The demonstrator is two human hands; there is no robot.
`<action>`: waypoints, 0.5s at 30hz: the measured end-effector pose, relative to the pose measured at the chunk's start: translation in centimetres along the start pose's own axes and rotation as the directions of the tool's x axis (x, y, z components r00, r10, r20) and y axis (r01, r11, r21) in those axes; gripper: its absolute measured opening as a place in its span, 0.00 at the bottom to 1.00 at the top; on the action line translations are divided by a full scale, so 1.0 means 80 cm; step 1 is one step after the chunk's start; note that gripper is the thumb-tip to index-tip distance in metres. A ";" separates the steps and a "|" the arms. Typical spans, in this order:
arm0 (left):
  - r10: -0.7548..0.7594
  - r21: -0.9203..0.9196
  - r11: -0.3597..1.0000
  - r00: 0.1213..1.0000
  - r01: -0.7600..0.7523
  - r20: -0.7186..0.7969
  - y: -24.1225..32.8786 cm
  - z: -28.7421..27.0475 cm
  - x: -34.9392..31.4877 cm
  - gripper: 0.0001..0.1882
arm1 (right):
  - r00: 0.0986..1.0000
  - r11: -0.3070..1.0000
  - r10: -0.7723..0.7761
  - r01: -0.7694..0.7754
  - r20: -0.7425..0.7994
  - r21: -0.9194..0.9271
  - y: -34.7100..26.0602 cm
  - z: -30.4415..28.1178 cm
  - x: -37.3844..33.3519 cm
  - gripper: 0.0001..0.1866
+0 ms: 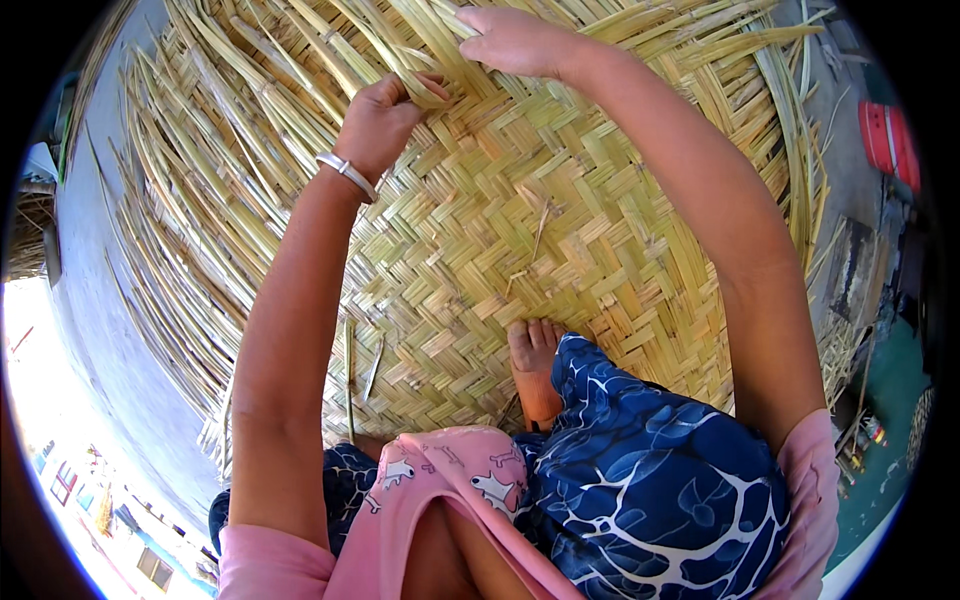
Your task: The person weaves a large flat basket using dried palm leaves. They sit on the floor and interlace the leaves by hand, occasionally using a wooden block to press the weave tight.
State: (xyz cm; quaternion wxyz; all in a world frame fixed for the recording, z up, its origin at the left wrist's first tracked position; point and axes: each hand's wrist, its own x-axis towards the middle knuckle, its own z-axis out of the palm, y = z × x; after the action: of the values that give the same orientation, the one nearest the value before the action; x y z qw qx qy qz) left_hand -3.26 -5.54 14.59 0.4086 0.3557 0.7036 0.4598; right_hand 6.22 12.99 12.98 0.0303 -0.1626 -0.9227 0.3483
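Observation:
A large woven reed mat (590, 215) in a diagonal pattern lies beneath me, with long loose reed strips (225, 190) fanning out along its left and far edges. My left hand (382, 120), with a silver bangle on its wrist, is closed around a bent reed strip (428, 92) at the far edge of the weave. Just beyond it, to the right, my right hand (515, 42) has its fingers closed on a pale strip (436, 18). Its fingertips are partly hidden.
My bare foot (535, 350) rests on the mat. Small loose reed pieces (373, 366) lie on the weave near my left forearm. A grey floor (105, 300) borders the mat on the left. A red bag-like object (888, 145) sits at the far right, above a weathered board (853, 265).

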 end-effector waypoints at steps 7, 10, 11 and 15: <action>-0.107 0.247 0.966 0.984 0.071 0.139 0.015 -0.006 0.033 0.16 | 0.986 0.979 -0.056 0.086 -0.159 0.186 0.009 -0.005 -0.011 0.22; -0.211 0.403 0.909 0.951 0.105 0.227 -0.002 -0.026 0.054 0.16 | 0.999 0.894 0.047 -0.036 -0.013 0.446 -0.024 -0.025 -0.007 0.20; -0.234 0.401 0.907 0.947 0.130 0.222 0.006 -0.026 0.053 0.17 | 0.991 0.834 0.109 -0.136 0.082 0.535 -0.042 -0.036 -0.008 0.19; -0.067 0.492 0.870 0.980 -0.035 0.189 0.028 -0.009 0.045 0.20 | 0.994 0.642 0.063 0.031 -0.093 0.766 -0.065 -0.048 -0.011 0.14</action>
State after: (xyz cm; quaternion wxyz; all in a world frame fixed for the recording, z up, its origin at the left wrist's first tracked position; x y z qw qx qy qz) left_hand -5.10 -1.92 15.98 0.3768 0.4865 0.7558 0.2239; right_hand 6.27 11.49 19.36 0.1446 -0.1617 -0.6838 0.6966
